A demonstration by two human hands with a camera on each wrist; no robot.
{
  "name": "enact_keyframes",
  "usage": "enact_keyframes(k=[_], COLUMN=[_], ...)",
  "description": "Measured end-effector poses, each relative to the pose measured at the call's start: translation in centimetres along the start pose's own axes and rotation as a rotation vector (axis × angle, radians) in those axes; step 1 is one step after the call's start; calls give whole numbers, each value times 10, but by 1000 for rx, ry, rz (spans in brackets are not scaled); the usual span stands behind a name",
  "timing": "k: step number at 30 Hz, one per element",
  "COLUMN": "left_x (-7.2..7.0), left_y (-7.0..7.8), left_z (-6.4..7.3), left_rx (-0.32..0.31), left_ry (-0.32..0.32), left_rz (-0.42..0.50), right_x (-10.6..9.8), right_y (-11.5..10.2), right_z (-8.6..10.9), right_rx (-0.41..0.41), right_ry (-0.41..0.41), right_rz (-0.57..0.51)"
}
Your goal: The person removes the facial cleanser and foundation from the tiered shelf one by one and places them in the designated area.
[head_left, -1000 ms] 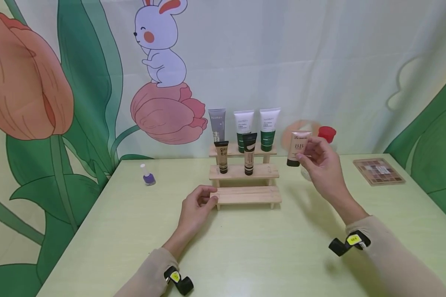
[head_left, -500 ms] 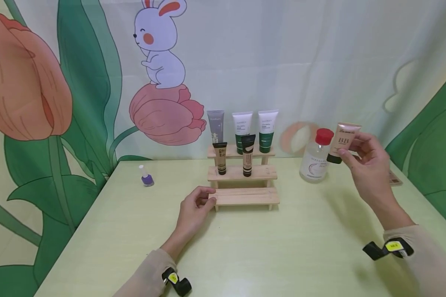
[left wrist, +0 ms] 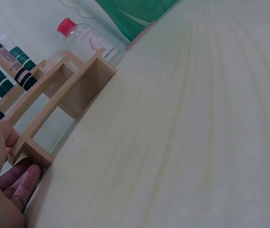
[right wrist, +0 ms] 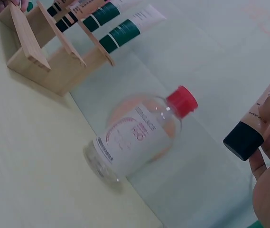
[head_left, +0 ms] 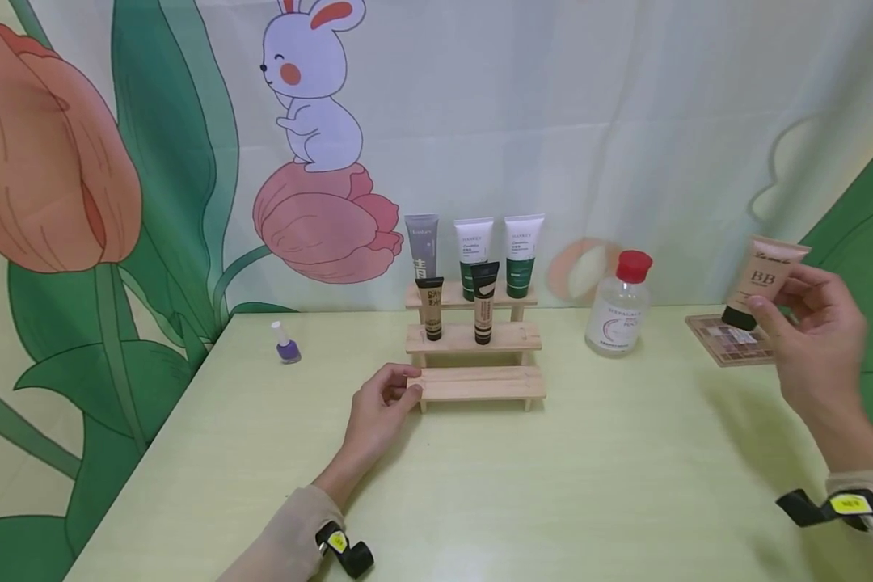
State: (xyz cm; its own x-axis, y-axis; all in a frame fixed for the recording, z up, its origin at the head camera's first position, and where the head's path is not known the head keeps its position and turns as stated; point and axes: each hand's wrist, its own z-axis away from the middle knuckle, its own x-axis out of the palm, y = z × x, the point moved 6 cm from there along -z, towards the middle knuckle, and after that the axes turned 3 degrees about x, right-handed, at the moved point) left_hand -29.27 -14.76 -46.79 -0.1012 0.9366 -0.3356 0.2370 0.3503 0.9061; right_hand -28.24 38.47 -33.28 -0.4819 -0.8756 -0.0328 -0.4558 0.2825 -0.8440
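My right hand (head_left: 818,343) pinches a beige BB cream tube (head_left: 760,281) with a black cap, held upright in the air above the eyeshadow palette (head_left: 727,339) at the table's right. In the right wrist view the tube (right wrist: 258,126) sits at the fingertips. My left hand (head_left: 378,408) grips the left end of the lowest step of a three-step wooden stand (head_left: 480,384); in the left wrist view the fingers (left wrist: 23,180) curl under that end of the stand (left wrist: 54,111). Two small tubes stand on the middle step, three taller tubes (head_left: 473,255) on the top step.
A clear bottle with a red cap (head_left: 618,303) stands right of the stand, also visible from the right wrist as the bottle (right wrist: 135,137). A purple nail polish bottle (head_left: 287,343) stands at the far left of the pale green table (head_left: 553,485). A printed curtain hangs behind.
My right hand has carried the BB tube rightward, from beside the stand past the red-capped bottle to above the palette. The left hand has stayed on the stand.
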Motion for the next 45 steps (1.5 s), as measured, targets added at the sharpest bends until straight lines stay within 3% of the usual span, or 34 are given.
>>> enact_keyframes(k=[5, 10, 17, 23, 34, 45], left_x=[-2, -3, -2, -2, -1, 1], left_y=[0, 0, -3, -4, -2, -1], left_z=[-1, -2, 0, 1, 0, -1], left_rx=[-1, 0, -11, -14, -23, -15], left_ry=[5, 6, 6, 6, 4, 4], left_rz=[-1, 5, 1, 3, 9, 19], right_x=[-17, -31, -53, -66, -77, -71], right_y=[7, 16, 41, 57, 94, 113], right_z=[5, 12, 27, 38, 58, 69], right_rx=[24, 52, 212, 222, 287, 263], right_ry=[37, 46, 40, 4, 1, -132], right_rz=[185, 230, 267, 265, 299, 532])
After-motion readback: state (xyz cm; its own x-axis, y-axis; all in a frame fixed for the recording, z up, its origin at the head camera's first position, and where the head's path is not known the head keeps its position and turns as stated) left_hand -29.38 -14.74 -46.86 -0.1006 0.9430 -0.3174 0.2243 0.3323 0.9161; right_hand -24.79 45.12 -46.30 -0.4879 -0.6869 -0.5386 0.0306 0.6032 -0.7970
